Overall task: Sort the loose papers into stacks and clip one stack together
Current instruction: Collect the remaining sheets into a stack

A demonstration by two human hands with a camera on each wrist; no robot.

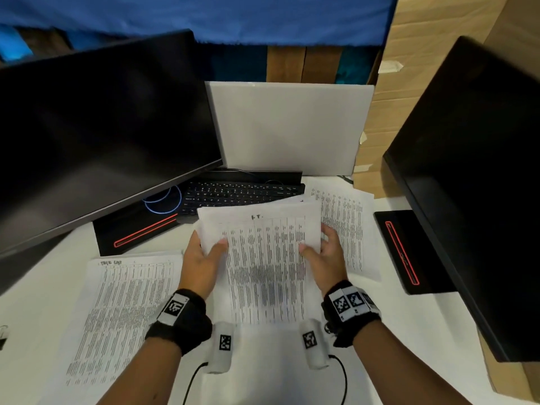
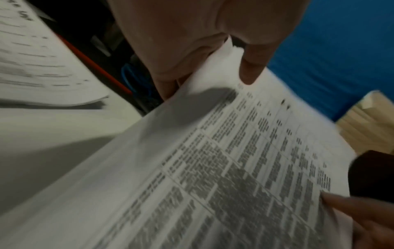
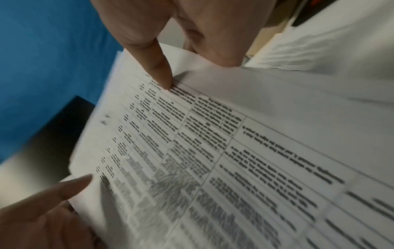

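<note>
A bundle of printed table sheets is held up over the white desk, tilted toward me. My left hand grips its left edge, thumb on the top page and fingers behind. My right hand grips the right edge the same way. The left wrist view shows the thumb pressing the bundle; the right wrist view shows the thumb on the printed page. One stack of printed sheets lies flat at the left, and other sheets lie at the right. A binder clip peeks in at the far left edge.
A dark monitor stands at the left with its base, and another monitor at the right. A black keyboard lies behind the papers, below a white board. Cardboard rises at the back right.
</note>
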